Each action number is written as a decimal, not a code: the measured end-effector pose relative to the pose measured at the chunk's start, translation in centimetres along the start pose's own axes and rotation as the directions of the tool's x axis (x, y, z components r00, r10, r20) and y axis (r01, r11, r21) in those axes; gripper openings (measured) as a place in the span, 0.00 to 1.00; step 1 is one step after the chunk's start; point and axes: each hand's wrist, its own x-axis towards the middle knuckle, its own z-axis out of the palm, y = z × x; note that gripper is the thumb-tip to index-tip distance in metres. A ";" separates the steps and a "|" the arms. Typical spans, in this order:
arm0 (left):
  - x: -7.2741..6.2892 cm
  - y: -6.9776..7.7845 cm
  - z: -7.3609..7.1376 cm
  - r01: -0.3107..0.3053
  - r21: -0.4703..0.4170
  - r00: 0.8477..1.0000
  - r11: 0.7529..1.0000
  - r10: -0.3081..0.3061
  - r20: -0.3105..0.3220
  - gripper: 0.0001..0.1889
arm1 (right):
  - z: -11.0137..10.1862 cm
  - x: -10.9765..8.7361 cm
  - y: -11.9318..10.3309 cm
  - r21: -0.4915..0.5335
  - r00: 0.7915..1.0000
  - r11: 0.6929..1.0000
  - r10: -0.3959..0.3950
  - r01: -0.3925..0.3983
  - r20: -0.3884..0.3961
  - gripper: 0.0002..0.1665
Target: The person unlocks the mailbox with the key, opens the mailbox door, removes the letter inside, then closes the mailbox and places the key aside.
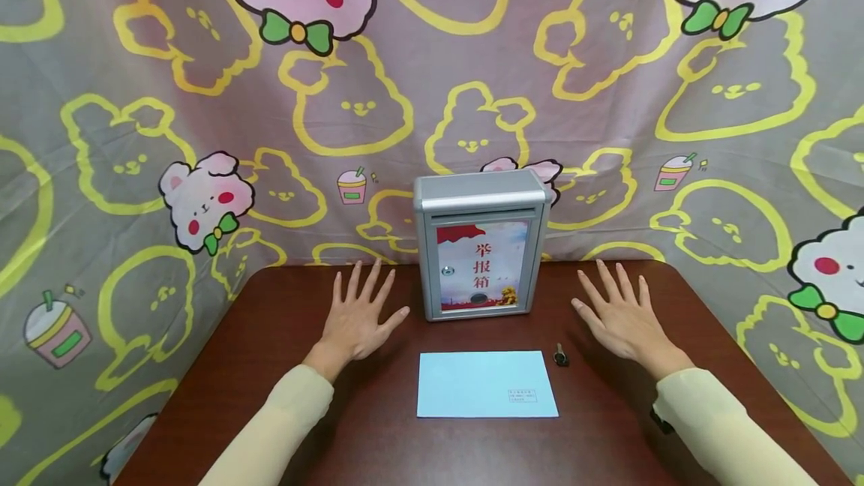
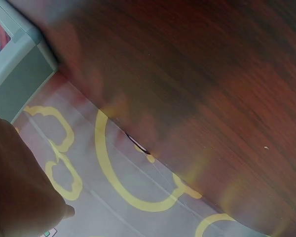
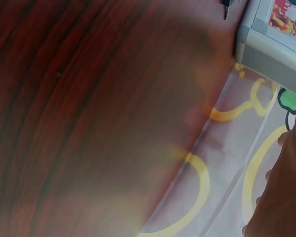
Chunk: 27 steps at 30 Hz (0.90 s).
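Note:
A grey metal box [image 1: 482, 246] with a picture front, red characters and a small lock stands upright toward the back of the table. In front of it lies a light blue envelope [image 1: 482, 385] with a small printed frame at its lower right. Beside the envelope's upper right corner is a small key [image 1: 560, 355] with a dark head. My left hand [image 1: 358, 321], fingers straight and spread, is left of the box and holds nothing. To the right of box and key, my right hand [image 1: 619, 313] is likewise spread and empty. Each wrist view shows only part of its hand.
The dark red-brown wooden table [image 1: 223, 411] reaches back to a grey curtain [image 1: 594, 96] with yellow rabbit outlines, which also hangs along both sides. A dark band [image 1: 661, 421] shows under the right sleeve.

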 end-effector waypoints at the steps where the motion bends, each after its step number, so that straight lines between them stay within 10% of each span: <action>1: -0.1 0.0 0.0 0.001 -0.002 1.000 1.000 -0.001 0.001 0.45 | 0.1 0.0 0.0 0.001 1.000 1.000 0.000 0.000 0.000 0.42; 27: -0.1 0.0 -0.6 0.003 -0.007 1.000 1.000 -0.003 0.030 0.44 | -0.3 -0.1 -0.7 0.002 0.999 1.000 -0.022 0.022 -0.031 0.41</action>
